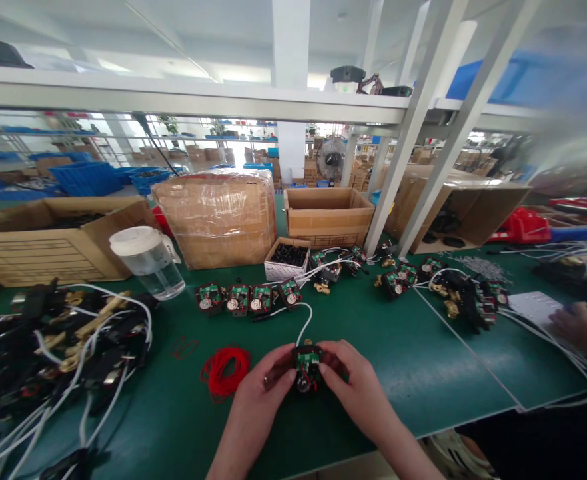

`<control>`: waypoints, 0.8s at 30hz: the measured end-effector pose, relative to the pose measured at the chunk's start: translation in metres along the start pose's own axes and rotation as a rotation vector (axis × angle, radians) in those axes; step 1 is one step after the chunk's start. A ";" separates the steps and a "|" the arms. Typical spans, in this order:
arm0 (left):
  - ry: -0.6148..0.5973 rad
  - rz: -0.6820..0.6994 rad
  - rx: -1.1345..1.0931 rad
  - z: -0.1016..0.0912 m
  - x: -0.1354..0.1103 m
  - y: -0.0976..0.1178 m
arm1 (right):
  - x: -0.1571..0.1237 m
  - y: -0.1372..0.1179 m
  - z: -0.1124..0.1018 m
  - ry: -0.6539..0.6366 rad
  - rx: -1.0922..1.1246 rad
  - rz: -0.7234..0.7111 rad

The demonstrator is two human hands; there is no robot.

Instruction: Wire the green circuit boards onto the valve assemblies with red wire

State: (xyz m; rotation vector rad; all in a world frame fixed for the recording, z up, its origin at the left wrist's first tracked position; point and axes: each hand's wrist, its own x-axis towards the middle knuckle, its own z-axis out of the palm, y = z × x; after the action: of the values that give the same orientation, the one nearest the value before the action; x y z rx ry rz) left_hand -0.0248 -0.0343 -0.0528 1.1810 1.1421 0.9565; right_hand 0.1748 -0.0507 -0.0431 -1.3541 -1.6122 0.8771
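Observation:
Between my two hands is a small black unit [307, 368] with a green circuit board, a round silvery part and a white cable running off its back. My left hand [268, 383] grips its left side, thumb at the board's edge. On the opposite side my right hand [348, 373] holds it, thumb against the right edge. Left of my left hand lies a bundle of red wire [226, 371], with a few loose red strands [183, 347] beyond it. Behind my hands stands a row of similar units [247, 299] with green boards.
Black units with brass fittings and white cables [88, 340] crowd the left. A water jug [149, 263], a wrapped carton [216, 217] and a small box of black parts [287, 259] stand behind. More units [466, 293] lie right, near another person's hand [586, 330]. Shelf posts [398, 160] rise behind.

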 end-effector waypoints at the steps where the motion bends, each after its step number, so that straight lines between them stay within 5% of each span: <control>1: 0.005 0.000 -0.004 0.001 0.000 -0.001 | -0.001 0.000 0.000 0.001 -0.010 -0.006; 24: 0.034 0.012 -0.018 0.003 -0.006 -0.003 | -0.007 0.004 0.007 -0.004 -0.003 0.027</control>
State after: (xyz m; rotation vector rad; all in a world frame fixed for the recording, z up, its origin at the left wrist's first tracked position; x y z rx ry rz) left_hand -0.0228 -0.0412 -0.0552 1.1615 1.1523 0.9974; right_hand 0.1707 -0.0565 -0.0508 -1.3806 -1.6020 0.8940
